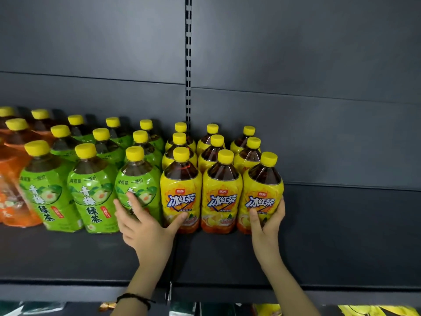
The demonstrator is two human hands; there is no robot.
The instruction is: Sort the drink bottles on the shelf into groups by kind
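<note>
- Fingers: left hand [145, 226] spread wide, touching a green bottle [139, 190] and a yellow bottle [181, 192]; right hand [268, 222] wrapped around the rightmost near yellow one [262, 192].
- Bottles: on the shelf [68, 254], orange far left, green middle, yellow right.
- Progress: groups appear sorted; only squaring the rows seems left.

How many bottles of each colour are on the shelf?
Green bottles: 9
Yellow bottles: 9
Orange bottles: 4 in view; the picture's left edge cuts this group off, so there may be more
Total in view: 22
</note>
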